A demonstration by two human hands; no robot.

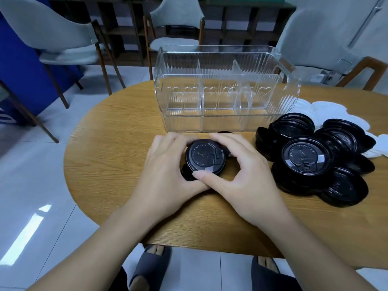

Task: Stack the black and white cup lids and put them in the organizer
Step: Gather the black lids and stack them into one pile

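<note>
My left hand [168, 164] and right hand [241, 173] both grasp a stack of black lids [204, 157] between curled fingers, thumbs meeting at its near edge, on the table [109, 164] before the clear organizer [220, 91].

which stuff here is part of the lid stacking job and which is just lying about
Part of the job:
black lid stack held between left hand and right hand
loose black lids
white lids
clear organizer

Just there:
grey chairs
dark shelving
blue panel
</note>
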